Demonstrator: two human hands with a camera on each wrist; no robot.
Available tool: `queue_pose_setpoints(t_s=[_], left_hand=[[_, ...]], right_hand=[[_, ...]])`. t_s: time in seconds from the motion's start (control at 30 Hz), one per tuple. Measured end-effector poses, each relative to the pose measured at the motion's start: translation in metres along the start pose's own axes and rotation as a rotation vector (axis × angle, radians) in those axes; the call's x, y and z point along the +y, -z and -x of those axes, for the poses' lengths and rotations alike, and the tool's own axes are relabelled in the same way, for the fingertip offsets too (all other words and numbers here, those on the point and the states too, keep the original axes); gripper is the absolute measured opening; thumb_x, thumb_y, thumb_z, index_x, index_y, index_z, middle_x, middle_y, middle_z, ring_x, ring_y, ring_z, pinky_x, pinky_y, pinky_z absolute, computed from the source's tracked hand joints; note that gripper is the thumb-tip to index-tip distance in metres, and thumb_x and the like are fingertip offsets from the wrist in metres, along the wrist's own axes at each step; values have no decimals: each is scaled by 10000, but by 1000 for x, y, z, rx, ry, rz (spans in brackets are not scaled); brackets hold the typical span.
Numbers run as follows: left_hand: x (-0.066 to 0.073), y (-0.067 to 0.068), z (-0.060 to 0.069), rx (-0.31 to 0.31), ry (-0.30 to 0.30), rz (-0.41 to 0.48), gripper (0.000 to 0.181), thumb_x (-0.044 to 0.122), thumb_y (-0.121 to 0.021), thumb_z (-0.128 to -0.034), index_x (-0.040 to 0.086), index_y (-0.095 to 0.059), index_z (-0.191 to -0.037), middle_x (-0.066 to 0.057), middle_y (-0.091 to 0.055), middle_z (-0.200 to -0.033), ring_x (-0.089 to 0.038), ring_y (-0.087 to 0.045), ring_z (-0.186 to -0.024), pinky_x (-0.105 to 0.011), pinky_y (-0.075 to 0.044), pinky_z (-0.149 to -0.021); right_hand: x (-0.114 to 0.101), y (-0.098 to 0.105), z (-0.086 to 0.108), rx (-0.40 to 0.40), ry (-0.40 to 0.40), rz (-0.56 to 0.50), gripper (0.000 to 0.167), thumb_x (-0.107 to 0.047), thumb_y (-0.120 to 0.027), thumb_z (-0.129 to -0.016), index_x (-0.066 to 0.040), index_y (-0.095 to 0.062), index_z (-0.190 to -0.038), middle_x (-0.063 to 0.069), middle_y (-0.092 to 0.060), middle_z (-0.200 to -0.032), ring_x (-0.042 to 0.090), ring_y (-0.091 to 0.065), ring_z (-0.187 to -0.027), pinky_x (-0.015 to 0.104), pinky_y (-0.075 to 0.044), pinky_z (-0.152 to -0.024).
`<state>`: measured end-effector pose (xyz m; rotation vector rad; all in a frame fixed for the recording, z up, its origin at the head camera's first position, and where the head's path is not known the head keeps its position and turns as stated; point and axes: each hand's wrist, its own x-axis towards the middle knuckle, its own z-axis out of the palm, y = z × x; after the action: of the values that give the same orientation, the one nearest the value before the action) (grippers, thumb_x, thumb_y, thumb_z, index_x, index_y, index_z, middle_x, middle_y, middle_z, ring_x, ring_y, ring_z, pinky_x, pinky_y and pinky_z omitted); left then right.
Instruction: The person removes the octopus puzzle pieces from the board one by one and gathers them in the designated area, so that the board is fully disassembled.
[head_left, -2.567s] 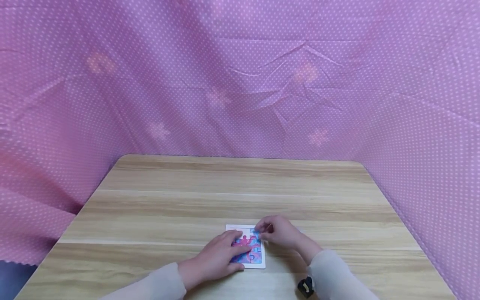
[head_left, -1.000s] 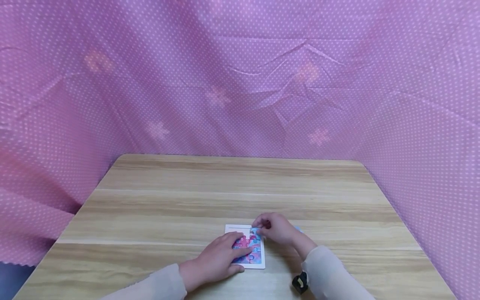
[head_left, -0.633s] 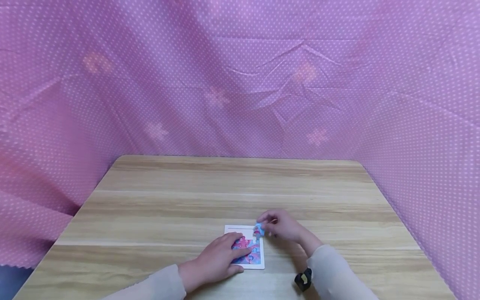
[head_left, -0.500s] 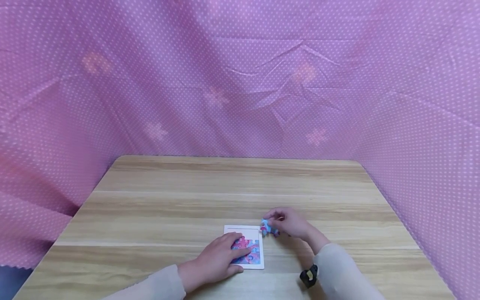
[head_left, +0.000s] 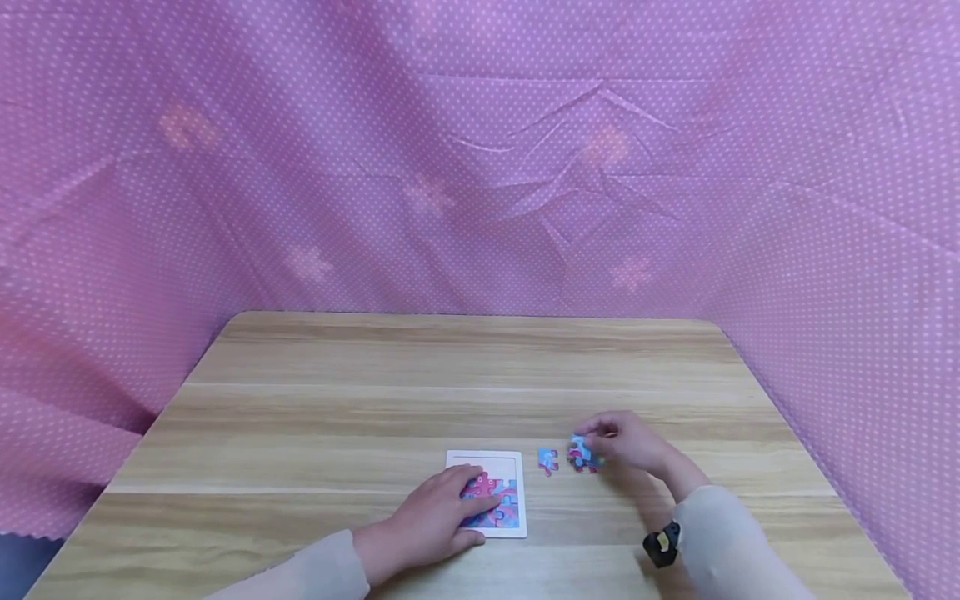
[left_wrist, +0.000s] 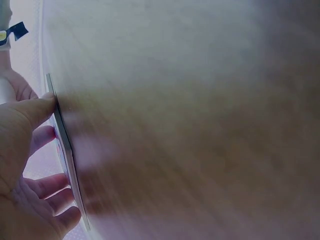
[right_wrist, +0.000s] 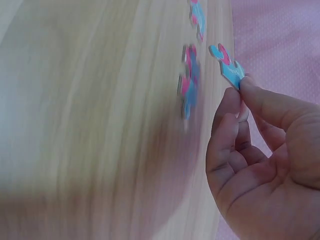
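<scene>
A white-framed puzzle board lies near the table's front, with pink and blue pieces in its lower part and a bare upper strip. My left hand rests on its left side, fingers spread over the pieces; in the left wrist view the left hand has thumb and fingertips along the board's edge. Right of the board, my right hand pinches a blue and pink puzzle piece between thumb and index finger, above the table. Another piece lies between board and hand. More pieces lie beneath the held one.
The wooden table extends behind and to both sides of the hands. A pink dotted cloth hangs around its back and sides. On the right wrist is a black strapped object.
My right hand has lifted a piece from the board's upper right corner and moved right with it, uncovering a loose piece on the table. The left hand has stayed on the board.
</scene>
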<state>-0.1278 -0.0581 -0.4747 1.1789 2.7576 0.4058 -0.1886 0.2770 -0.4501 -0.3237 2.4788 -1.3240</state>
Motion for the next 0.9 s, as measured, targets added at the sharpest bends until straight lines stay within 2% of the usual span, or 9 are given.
queue_pose_setpoints(t_s=[0.5, 0.9], left_hand=[[-1, 0, 0, -12, -3, 4, 523, 442, -640, -886, 341, -506, -1380, -117, -395, -1434, -300, -363, -1313, -485, -337, -1045], [3, 3, 3, -27, 9, 10, 526, 441, -645, -883, 349, -504, -1381, -107, -393, -1439, -297, -360, -1315, -487, -335, -1045]], right_hand=[[18, 25, 19, -60, -75, 0, 214, -110, -639, -904, -18, -674, -1094, 67, -643, -985, 199, -577, -876, 367, -519, -754], [26, 33, 31, -36, -118, 37, 208, -101, -649, -894, -16, -682, -1082, 66, -647, -987, 198, -589, -877, 367, -524, -760]])
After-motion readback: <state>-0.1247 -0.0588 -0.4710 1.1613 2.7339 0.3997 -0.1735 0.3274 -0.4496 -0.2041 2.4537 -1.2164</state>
